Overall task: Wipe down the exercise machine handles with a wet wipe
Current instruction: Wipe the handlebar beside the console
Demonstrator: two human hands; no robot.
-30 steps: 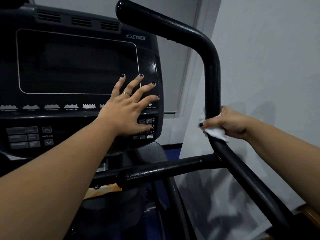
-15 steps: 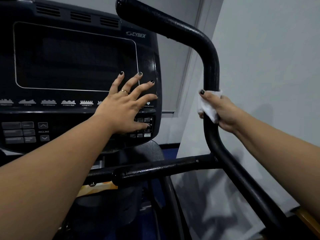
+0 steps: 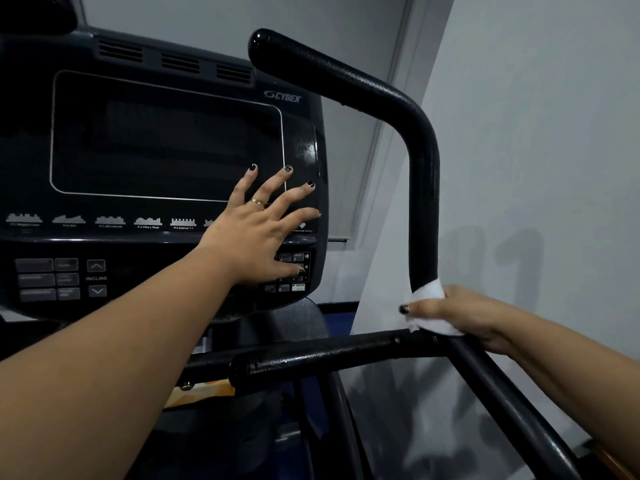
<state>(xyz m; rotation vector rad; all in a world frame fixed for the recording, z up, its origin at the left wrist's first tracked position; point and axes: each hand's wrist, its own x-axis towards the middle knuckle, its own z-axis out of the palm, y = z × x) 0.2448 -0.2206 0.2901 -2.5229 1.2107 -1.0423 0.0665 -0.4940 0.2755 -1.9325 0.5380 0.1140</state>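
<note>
A single head-worn camera looks forward along both forearms, close to the machine. The console (image 3: pixel 166 140) fills the frame beyond the fingers (image 3: pixel 266 188) of the left hand (image 3: pixel 249 237). The black handle (image 3: pixel 420 202) rises above the fingers (image 3: pixel 426 308) of the right hand (image 3: pixel 460 313). Wide-angle bending shows at the edges. Below the fingers the picture is dark, and the floor there can barely be made out.

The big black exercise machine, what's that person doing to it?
A person is cleaning it. Their right hand grips a white wipe wrapped round the upright handle, low down, just above where the crossbar joins. Their left hand rests flat, fingers spread, on the control panel, over the screen's lower right corner and some buttons. The handle's top bend is bare right now.
</note>
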